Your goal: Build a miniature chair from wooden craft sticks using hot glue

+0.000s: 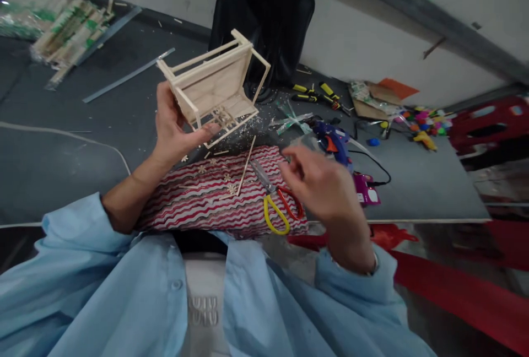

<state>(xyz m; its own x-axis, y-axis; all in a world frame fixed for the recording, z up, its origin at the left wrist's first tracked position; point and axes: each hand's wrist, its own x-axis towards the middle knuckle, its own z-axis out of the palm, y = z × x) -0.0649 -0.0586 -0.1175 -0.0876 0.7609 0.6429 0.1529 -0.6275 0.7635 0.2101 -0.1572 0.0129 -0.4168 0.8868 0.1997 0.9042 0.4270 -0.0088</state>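
Note:
My left hand (176,131) grips a small model (219,79) built of pale wooden sticks and panels, held tilted above the table. Its thumb presses on the lower edge, near some small wooden cut-outs (223,117) inside the frame. Over the right end of a red-and-white wavy-striped cloth (177,200), my right hand (322,180) is closed with fingers curled together; whatever they may hold is hidden. Scissors (270,187) with red and yellow handles lie on the cloth just left of that hand. A thin wooden stick (247,167) and flower-shaped pieces (231,188) lie there too.
Beyond my right hand sits a blue glue gun (341,147), with a purple box (367,189) and black cable beside it. Yellow-black pliers (306,92), a black bag (264,21) and colourful pompoms (425,117) lie farther back. Metal ruler (128,76) and wrapped sticks (70,32) are left.

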